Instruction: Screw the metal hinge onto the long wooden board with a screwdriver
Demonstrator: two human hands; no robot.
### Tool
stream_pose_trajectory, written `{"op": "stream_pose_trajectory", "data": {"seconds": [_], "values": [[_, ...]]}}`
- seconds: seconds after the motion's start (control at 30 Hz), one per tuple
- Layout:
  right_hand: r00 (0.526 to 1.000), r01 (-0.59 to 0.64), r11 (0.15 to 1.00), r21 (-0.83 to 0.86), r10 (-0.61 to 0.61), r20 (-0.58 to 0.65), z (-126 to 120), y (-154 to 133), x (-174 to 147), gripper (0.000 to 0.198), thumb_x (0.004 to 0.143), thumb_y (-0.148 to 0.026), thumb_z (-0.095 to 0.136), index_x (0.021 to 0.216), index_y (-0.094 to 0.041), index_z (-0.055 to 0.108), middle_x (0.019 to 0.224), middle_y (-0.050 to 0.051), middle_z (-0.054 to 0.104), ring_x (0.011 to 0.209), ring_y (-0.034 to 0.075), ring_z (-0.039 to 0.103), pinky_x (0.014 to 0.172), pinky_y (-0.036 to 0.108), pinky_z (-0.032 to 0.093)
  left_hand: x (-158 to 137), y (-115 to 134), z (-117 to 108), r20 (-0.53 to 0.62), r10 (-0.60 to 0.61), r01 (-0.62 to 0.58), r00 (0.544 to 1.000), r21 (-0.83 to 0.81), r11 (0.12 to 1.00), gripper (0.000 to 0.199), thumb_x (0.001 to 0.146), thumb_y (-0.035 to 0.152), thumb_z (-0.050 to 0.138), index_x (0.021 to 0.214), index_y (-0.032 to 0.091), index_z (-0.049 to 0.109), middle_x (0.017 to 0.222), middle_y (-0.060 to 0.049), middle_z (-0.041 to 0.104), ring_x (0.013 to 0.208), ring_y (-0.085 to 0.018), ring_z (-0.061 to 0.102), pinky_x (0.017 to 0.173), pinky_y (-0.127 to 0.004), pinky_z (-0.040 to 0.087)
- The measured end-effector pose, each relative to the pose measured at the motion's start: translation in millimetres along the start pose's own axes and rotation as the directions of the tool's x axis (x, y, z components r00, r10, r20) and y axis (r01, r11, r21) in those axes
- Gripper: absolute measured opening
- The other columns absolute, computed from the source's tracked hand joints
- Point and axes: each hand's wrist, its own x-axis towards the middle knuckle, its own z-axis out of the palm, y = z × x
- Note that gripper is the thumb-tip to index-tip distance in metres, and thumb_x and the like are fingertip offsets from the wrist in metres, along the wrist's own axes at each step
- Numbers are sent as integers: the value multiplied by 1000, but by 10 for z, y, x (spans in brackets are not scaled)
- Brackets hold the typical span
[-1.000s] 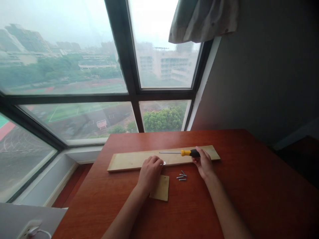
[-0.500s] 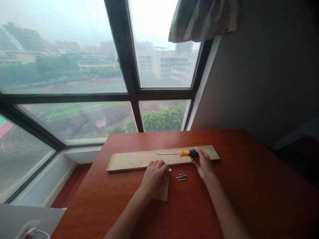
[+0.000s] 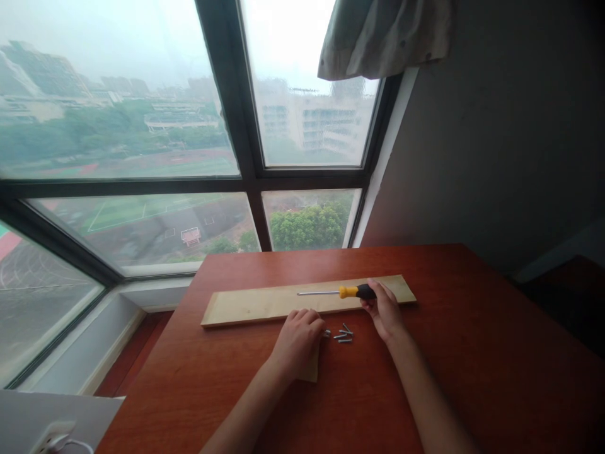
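Note:
My right hand [image 3: 385, 312] is closed around the black end of a yellow-and-black screwdriver [image 3: 348, 292]. Its metal shaft points left over the long pale wooden board [image 3: 255, 304]. My left hand [image 3: 299, 339] has its fingers curled, with a small shiny metal piece [image 3: 327, 333] showing at the fingertips; most of that piece is hidden. Beneath this hand lies a shorter wooden piece [image 3: 311, 369], largely covered by the hand and wrist. Several screws [image 3: 344, 336] lie loose on the table between my two hands.
The reddish-brown table [image 3: 227, 391] reaches up to a large dark-framed window [image 3: 253, 184]. A curtain [image 3: 385, 41] hangs at the upper right beside a grey wall [image 3: 496, 139]. At the lower left, a white plug [image 3: 59, 439] sits in a wall socket.
My left hand has shifted slightly right and down, bringing the metal piece closer to the screws. My right hand and the screwdriver have hardly moved.

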Motion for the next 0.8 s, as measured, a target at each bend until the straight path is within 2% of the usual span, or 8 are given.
{"op": "stream_pose_trajectory", "data": {"seconds": [0.23, 0.37, 0.5, 0.57, 0.63, 0.7, 0.77, 0.8], "values": [[999, -34, 999, 37, 33, 18, 0, 9, 17, 27, 64, -35, 79, 74, -20, 59, 61, -5, 59, 48, 7, 54, 41, 16, 46, -3, 4, -38, 37, 5, -6, 999, 19, 1000, 15, 89, 19, 52, 99, 24, 62, 100, -5, 61, 96, -21, 55, 86, -35, 39], [994, -92, 994, 61, 88, 66, -3, -40, -3, 25, 67, -35, 76, 81, -16, 66, 72, 2, 67, 58, 11, 61, 48, 17, 50, 3, 61, -121, 56, -10, 5, 998, 83, 997, 14, 88, 18, 51, 97, 23, 60, 102, -6, 60, 95, -22, 54, 83, -35, 41], [949, -184, 980, 73, 157, 275, -4, -136, -73, 25, 69, -30, 72, 89, -17, 69, 87, 6, 71, 72, 16, 66, 61, 24, 55, -31, 229, -181, 117, -76, 58, 990, 154, 986, 8, 83, 21, 56, 91, 21, 59, 102, -8, 59, 95, -24, 55, 79, -36, 43], [917, -184, 982, 52, 153, 368, -24, -175, -87, 26, 68, -27, 70, 92, -19, 69, 90, 5, 72, 73, 16, 65, 63, 26, 55, -100, 321, -161, 137, -105, 86, 985, 136, 987, 15, 82, 28, 60, 95, 22, 58, 106, -9, 58, 97, -26, 55, 78, -36, 44], [924, -129, 992, -2, 121, 363, -68, -199, -62, 29, 65, -27, 69, 92, -18, 69, 87, 4, 71, 69, 15, 64, 58, 25, 53, -202, 382, -104, 142, -139, 122, 980, 126, 985, 21, 81, 28, 59, 101, 22, 56, 108, -9, 58, 97, -26, 55, 80, -38, 43], [966, 1, 994, -107, 26, 256, -136, -210, 0, 32, 64, -34, 66, 91, -17, 69, 83, 5, 70, 63, 16, 61, 53, 25, 50, -316, 394, -29, 118, -174, 162, 978, 104, 981, 21, 80, 28, 60, 99, 22, 55, 107, -8, 58, 99, -27, 54, 84, -39, 42], [980, 195, 917, -348, -168, 105, -226, -216, 83, 36, 66, -45, 63, 90, -18, 69, 75, 4, 68, 57, 15, 58, 50, 26, 46, -417, 360, 33, 80, -230, 222, 970, 94, 971, 16, 81, 22, 57, 96, 22, 54, 106, -8, 58, 96, -25, 54, 84, -38, 42], [972, 233, 879, -416, -227, 64, -277, -220, 127, 38, 66, -48, 64, 89, -18, 68, 72, 3, 66, 56, 15, 56, 50, 26, 44, -458, 328, 51, 57, -259, 253, 964, 100, 962, 12, 82, 19, 53, 94, 22, 54, 103, -7, 58, 93, -24, 54, 83, -37, 42]]}}
